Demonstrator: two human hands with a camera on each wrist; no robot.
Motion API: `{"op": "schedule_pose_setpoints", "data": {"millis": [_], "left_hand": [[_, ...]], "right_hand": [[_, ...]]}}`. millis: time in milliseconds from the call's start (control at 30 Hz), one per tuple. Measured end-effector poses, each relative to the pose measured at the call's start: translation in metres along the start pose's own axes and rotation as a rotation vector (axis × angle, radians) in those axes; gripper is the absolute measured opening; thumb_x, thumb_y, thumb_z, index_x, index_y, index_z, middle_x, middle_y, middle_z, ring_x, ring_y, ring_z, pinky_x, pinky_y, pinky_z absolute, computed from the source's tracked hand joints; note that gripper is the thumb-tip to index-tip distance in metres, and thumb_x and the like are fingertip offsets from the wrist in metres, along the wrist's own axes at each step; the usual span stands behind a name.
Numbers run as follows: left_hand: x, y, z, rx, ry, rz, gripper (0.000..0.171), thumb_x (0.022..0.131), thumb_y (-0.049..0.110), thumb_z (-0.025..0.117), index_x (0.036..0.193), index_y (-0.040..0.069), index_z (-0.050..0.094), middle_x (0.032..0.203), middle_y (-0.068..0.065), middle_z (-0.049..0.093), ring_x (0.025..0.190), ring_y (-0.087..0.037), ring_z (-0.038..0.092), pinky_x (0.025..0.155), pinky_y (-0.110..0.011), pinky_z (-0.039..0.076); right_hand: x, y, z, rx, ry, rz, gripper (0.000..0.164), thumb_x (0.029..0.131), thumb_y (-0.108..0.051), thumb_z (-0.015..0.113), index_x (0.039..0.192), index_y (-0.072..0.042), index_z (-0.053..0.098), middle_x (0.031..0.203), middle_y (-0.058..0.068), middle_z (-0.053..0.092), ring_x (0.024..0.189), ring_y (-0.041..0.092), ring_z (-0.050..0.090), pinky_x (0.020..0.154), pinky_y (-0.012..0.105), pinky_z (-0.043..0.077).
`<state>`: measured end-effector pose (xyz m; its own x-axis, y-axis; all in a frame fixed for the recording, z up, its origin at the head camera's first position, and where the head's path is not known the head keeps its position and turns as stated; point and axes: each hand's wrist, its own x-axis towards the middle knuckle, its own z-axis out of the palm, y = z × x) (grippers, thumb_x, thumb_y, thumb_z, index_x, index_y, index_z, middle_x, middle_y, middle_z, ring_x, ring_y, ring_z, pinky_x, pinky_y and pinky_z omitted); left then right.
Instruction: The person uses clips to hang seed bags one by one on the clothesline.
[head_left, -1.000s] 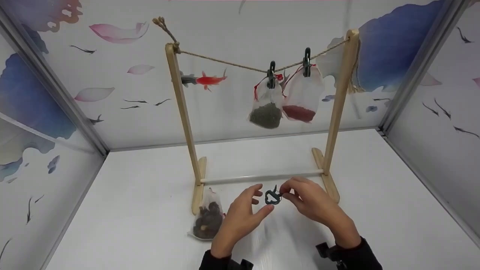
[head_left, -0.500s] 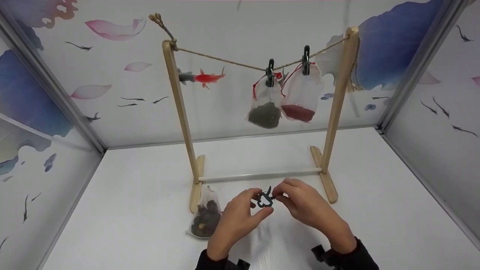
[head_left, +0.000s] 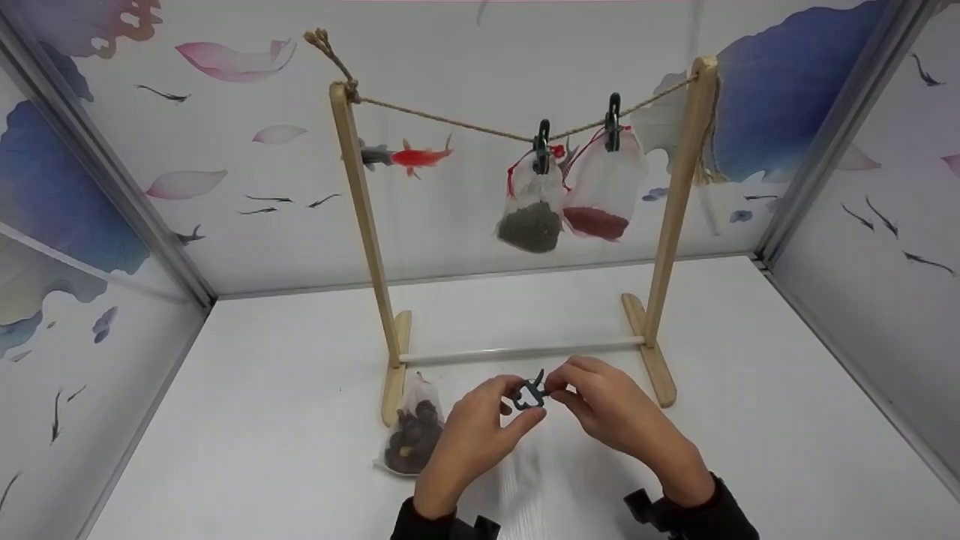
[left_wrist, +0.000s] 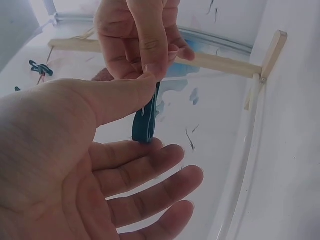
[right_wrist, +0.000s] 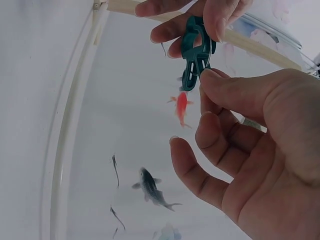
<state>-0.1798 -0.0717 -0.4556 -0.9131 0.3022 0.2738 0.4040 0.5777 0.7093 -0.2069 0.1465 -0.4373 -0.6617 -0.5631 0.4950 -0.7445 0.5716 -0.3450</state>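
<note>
A small dark green plastic clothespin [head_left: 529, 393] is between both hands, above the table in front of the wooden rack [head_left: 365, 225]. My left hand [head_left: 480, 424] spans it, thumb on one side and index finger on the other, its other fingers spread in the left wrist view. My right hand [head_left: 611, 405] pinches one handle of the clothespin [right_wrist: 196, 52] between thumb and index finger. Beside my left wrist, a mesh bag [head_left: 412, 435] of dark, lumpy pieces stands on the table, partly hidden by that hand.
From the rack's rope [head_left: 442, 120] hang a mesh bag with dark green contents [head_left: 531, 225] and one with red contents [head_left: 596, 221], each under a dark clothespin. A white bar [head_left: 517, 350] joins the rack's feet. Printed walls [head_left: 262, 240] enclose the table.
Both hands have shifted slightly left with the clothespin. My left thumb and index finger, apart from it earlier, now close on it. The bags have not moved.
</note>
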Motion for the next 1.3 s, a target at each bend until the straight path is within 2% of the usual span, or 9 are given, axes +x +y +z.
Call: {"op": "schedule_pose_setpoints", "data": {"millis": [200,367,533,800,967,1100,1300], "left_hand": [[-0.001,0.001,-0.006,-0.016,-0.002,0.051,0.045,0.100,0.043,0.063,0.127,0.008,0.062,0.107,-0.003,0.066,0.095,-0.019,0.067,0.080,-0.031,0.054],[-0.002,0.001,-0.011,-0.041,-0.017,0.061,0.046,0.102,0.046,0.059,0.130,0.009,0.060,0.112,0.000,0.066,0.098,-0.015,0.066,0.081,-0.032,0.055],[-0.002,0.001,-0.013,-0.056,-0.023,0.061,0.048,0.103,0.047,0.056,0.131,0.009,0.059,0.116,-0.001,0.066,0.099,-0.013,0.066,0.081,-0.033,0.055],[-0.002,0.006,-0.019,-0.144,-0.043,0.093,0.048,0.103,0.049,0.054,0.134,0.014,0.058,0.117,0.001,0.065,0.100,-0.008,0.064,0.084,-0.031,0.054],[-0.001,0.008,-0.020,-0.230,-0.088,0.112,0.049,0.104,0.048,0.054,0.139,0.014,0.055,0.120,0.003,0.064,0.101,-0.008,0.063,0.087,-0.031,0.054],[-0.001,0.008,-0.020,-0.260,-0.111,0.128,0.048,0.104,0.047,0.053,0.140,0.015,0.054,0.121,0.005,0.064,0.101,-0.008,0.063,0.089,-0.031,0.053],[-0.001,0.007,-0.019,-0.292,-0.127,0.138,0.046,0.105,0.045,0.053,0.140,0.016,0.054,0.120,0.004,0.063,0.100,-0.009,0.063,0.088,-0.031,0.053]], "right_hand": [[0.002,0.001,-0.001,0.080,0.052,-0.041,0.022,0.086,0.004,0.078,0.098,-0.013,0.069,0.095,-0.008,0.067,0.083,0.006,0.061,0.068,0.024,0.054],[0.003,-0.001,-0.001,0.145,0.075,-0.045,0.021,0.088,0.002,0.077,0.100,-0.014,0.070,0.097,-0.011,0.067,0.084,0.005,0.061,0.070,0.025,0.055],[0.003,-0.002,-0.003,0.149,0.082,-0.009,0.018,0.094,-0.008,0.073,0.110,-0.015,0.069,0.102,-0.011,0.066,0.084,0.005,0.061,0.071,0.028,0.056],[0.000,0.000,-0.009,0.188,0.070,0.084,0.033,0.098,-0.025,0.071,0.128,-0.015,0.065,0.108,-0.010,0.063,0.089,0.005,0.061,0.075,0.028,0.055],[0.000,0.001,-0.009,0.229,0.074,0.049,0.033,0.097,-0.021,0.071,0.129,-0.017,0.064,0.108,-0.011,0.063,0.088,0.005,0.061,0.073,0.030,0.055],[0.001,0.001,-0.008,0.273,0.094,0.011,0.030,0.096,-0.018,0.072,0.125,-0.020,0.065,0.106,-0.010,0.063,0.086,0.007,0.061,0.071,0.030,0.055],[0.002,0.001,-0.008,0.349,0.109,0.002,0.031,0.095,-0.013,0.073,0.125,-0.018,0.065,0.106,-0.002,0.066,0.085,0.010,0.063,0.071,0.030,0.056]]}}
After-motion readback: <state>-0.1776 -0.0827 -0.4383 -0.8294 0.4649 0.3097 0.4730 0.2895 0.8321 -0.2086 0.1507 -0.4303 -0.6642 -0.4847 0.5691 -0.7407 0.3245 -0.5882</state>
